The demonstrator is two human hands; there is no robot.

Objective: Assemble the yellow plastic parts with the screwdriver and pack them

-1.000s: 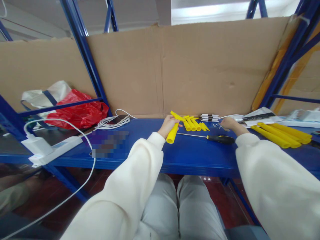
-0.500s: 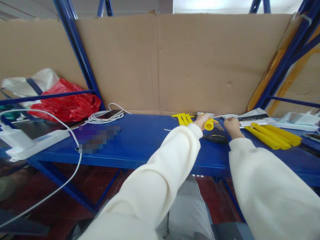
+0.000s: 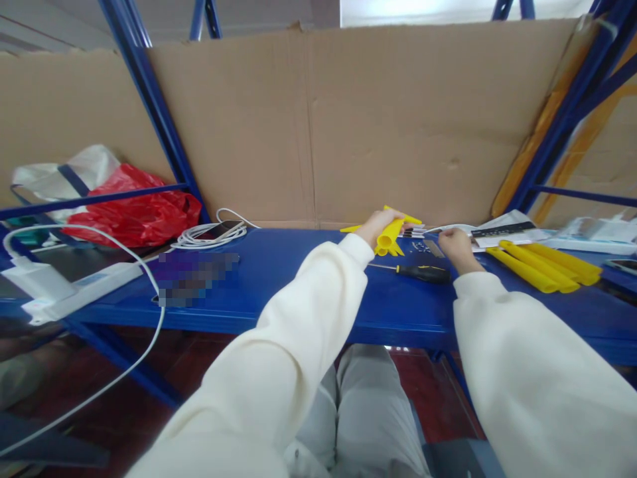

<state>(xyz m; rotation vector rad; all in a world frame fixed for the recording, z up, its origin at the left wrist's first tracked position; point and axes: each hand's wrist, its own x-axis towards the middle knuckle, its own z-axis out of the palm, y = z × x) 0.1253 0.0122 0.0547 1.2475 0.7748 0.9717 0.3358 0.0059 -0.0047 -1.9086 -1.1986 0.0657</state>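
My left hand (image 3: pixel 373 228) is closed around a yellow T-shaped plastic tube (image 3: pixel 391 232), its hollow round end tilted toward me. Other yellow pieces (image 3: pixel 350 229) lie on the blue bench under and behind that hand, partly hidden by it. My right hand (image 3: pixel 455 245) is a closed fist over the bench, fingers pressed together; whatever it may hold is too small to make out. Between the hands lie small metal bits (image 3: pixel 422 247), perhaps screws. Closer to me rests a screwdriver (image 3: pixel 424 273) with a black and yellow handle, its shaft pointing left.
Several yellow tubes (image 3: pixel 527 267) lie right of my right hand, by white packaging with a black strip (image 3: pixel 505 232). On the left are a coiled white cable (image 3: pixel 209 234), a power strip (image 3: pixel 94 287) and a red plastic bag (image 3: pixel 139 206). Cardboard (image 3: pixel 398 119) walls the back.
My left hand has moved left with the yellow tube and turned it, uncovering the screwdriver's shaft and the small metal bits. The right hand has shifted only slightly.
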